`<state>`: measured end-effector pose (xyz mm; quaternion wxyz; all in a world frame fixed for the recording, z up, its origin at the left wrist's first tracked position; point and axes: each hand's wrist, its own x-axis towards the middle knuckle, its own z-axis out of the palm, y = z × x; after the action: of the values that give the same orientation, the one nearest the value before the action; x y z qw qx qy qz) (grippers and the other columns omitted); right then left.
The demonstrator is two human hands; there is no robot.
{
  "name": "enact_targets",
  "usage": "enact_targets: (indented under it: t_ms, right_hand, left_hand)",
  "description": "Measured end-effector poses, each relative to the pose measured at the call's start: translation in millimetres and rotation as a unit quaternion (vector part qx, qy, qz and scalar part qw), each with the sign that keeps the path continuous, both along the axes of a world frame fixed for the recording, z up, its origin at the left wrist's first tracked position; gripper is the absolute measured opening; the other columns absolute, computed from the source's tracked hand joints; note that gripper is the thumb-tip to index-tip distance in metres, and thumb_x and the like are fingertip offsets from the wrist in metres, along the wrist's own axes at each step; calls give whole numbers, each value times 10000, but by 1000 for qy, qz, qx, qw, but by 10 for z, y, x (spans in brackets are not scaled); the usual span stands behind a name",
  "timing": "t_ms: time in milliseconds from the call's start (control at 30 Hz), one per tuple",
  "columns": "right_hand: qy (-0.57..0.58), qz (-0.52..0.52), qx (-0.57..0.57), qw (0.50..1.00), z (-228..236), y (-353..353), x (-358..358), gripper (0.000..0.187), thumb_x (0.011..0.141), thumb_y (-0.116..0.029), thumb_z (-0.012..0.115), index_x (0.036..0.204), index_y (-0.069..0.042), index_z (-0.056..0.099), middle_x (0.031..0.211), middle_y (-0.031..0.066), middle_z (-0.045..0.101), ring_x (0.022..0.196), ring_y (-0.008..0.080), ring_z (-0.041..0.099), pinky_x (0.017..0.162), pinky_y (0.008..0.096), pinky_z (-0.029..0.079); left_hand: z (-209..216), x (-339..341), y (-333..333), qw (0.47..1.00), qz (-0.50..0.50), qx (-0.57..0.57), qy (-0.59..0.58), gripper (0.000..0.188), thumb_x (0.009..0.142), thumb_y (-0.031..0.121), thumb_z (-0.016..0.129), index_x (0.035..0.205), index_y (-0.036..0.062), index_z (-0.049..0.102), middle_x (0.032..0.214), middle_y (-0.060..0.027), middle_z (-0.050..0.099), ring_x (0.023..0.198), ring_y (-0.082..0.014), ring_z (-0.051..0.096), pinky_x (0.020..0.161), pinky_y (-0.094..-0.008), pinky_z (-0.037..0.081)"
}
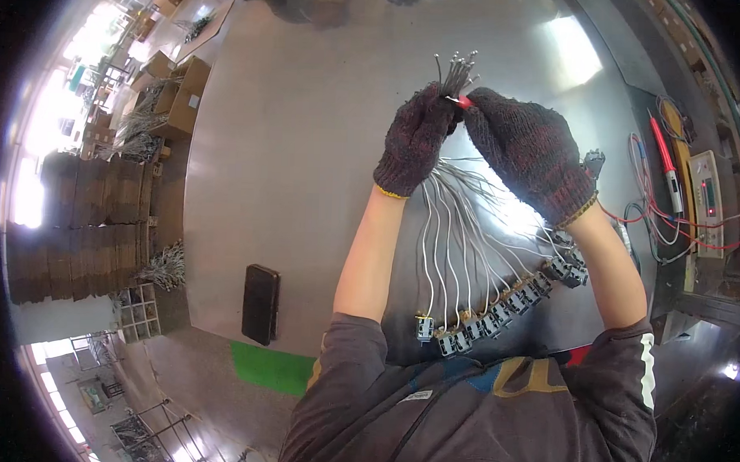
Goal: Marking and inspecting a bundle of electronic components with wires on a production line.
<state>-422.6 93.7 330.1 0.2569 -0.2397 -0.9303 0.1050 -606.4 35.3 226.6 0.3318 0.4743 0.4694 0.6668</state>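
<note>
Both my hands wear dark knitted gloves and meet over the table. In my left hand [412,139] a bundle of thin grey cables is gripped, its tipped ends [459,71] standing up above the fist. My right hand [524,147] pinches a small red piece [464,102] against the bundle; I cannot make out what it is. Below my hands the pale cables [449,242] fan out over the tabletop toward me. They run to a curved row of small grey-and-black blocks [497,315] near the table's front edge.
The metal table [283,138] is broad and shiny. A dark phone-like case [260,304] lies at the left front. On the right are a red pen-shaped tool [664,160], loose wires and a white box [707,202] with a display. Cardboard boxes [183,98] stand off to the left.
</note>
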Motion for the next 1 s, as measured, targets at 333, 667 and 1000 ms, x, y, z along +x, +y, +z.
enact_targets:
  t_ms: [333, 667, 1000]
  right_hand:
    - [-31, 6, -18, 999, 65, -24, -142, 282, 1087, -379, 568, 1065, -118, 671, 823, 160, 732, 786, 400, 730, 705, 527, 573]
    - [142, -4, -20, 990, -85, 201, 1017, 462, 1052, -392, 689, 1374, -61, 675, 1190, 177, 774, 1051, 328, 771, 920, 432, 617]
    - [184, -270, -342, 881, -953, -355, 3077, 198, 1043, -194, 648, 1142, -47, 735, 835, 73, 732, 769, 178, 714, 729, 321, 559]
  left_hand:
    - [33, -110, -99, 999, 9, -27, 16, 288, 1148, 276, 574, 1110, 24, 710, 826, -22, 645, 746, -122, 579, 696, -330, 500]
    - [-495, -113, -31, 988, 102, 18, 114, 320, 1003, 99, 735, 1318, 57, 691, 1201, -84, 753, 1040, -189, 715, 923, -352, 575]
    - [-756, 93, 139, 979, 167, -86, -84, 323, 1000, 134, 747, 1299, 41, 668, 986, -10, 663, 838, -112, 622, 740, -290, 536]
